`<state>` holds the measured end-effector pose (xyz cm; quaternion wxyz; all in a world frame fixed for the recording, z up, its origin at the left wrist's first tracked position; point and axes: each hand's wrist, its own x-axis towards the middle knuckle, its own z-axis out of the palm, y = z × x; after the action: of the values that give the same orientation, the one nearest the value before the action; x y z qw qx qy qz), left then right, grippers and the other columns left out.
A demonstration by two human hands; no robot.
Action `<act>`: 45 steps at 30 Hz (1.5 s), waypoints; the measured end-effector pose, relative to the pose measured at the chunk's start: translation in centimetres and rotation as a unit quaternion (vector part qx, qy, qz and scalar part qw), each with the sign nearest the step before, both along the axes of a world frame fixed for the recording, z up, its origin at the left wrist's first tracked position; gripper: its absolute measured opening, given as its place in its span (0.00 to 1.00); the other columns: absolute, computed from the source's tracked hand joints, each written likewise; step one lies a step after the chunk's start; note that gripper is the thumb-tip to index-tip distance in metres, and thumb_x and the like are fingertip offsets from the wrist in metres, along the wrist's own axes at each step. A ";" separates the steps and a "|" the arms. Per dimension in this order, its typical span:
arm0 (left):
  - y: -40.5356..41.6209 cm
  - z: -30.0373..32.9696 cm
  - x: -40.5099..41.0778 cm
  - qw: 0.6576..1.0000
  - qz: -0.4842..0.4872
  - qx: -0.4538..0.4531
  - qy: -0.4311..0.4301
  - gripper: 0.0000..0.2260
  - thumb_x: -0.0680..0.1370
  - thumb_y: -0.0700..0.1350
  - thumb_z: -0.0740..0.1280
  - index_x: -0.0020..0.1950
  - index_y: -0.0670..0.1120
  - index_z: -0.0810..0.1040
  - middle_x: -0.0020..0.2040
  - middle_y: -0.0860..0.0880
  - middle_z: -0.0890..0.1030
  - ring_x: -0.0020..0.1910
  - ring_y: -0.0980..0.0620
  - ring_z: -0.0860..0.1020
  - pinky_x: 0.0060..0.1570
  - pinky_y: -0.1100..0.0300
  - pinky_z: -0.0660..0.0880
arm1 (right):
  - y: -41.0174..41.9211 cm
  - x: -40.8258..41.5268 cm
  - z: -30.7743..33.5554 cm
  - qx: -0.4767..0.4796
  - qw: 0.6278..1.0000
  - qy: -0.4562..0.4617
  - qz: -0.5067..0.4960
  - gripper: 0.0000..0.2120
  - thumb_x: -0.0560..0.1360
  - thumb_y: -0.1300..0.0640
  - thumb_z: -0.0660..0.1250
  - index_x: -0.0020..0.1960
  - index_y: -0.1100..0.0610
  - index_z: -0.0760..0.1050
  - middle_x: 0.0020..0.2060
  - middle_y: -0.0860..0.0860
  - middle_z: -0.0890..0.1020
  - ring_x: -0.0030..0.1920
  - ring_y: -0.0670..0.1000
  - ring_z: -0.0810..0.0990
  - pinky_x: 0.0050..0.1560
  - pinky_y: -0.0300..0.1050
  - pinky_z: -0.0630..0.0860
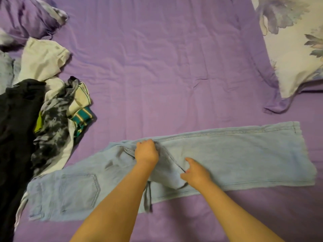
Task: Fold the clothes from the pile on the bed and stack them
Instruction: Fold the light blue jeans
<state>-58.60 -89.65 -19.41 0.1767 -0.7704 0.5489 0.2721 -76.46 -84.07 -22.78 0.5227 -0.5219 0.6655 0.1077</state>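
Lying flat across the near part of the purple bedsheet point(174, 67), the light blue denim jeans point(236, 154) stretch waistband-left. The right hand point(196, 173) pinches a seam fold; the left hand point(146, 152) is fisted on bunched denim. The jumbled pile of unfolded clothes point(43, 110) sits far left.

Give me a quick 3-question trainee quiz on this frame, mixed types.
1. True or false: the light blue jeans lie spread flat on the purple sheet.
2. Where is the clothes pile? A) left of the jeans B) on the floral pillow C) under the jeans
3. Fill in: both hands, left hand and right hand, rest on the ____.

Key: 1 true; 2 A; 3 jeans.
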 end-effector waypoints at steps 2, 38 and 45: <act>0.0 0.2 -0.5 0.999 -0.040 0.009 0.005 0.09 0.78 0.43 0.62 0.54 0.42 0.77 0.55 0.41 0.80 0.57 0.40 0.74 0.55 0.50 0.72 | 0.2 -0.4 0.5 0.009 0.999 -0.028 -0.032 0.03 0.71 0.57 0.67 0.45 0.51 0.77 0.39 0.52 0.79 0.44 0.51 0.77 0.48 0.45 0.73; -10.8 -0.3 -42.6 0.933 -0.253 0.044 0.251 0.13 0.83 0.42 0.55 0.65 0.42 0.73 0.63 0.41 0.76 0.61 0.41 0.73 0.57 0.52 0.68 | 0.8 -37.4 1.6 -0.110 0.951 -0.031 -0.287 0.09 0.73 0.57 0.71 0.46 0.62 0.74 0.41 0.54 0.78 0.43 0.56 0.76 0.38 0.47 0.68; -10.7 -1.9 -41.0 0.954 -0.255 0.010 0.160 0.14 0.80 0.51 0.61 0.61 0.44 0.75 0.60 0.41 0.73 0.62 0.40 0.68 0.56 0.49 0.68 | -1.3 -35.7 1.2 -0.185 0.947 -0.090 -0.247 0.09 0.75 0.60 0.69 0.39 0.62 0.72 0.44 0.54 0.74 0.44 0.53 0.73 0.41 0.40 0.65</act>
<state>-99.58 -100.35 -21.29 0.1576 -0.5494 0.7453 0.3432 -112.19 -85.40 -21.61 0.4848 -0.4361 0.7319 -0.1978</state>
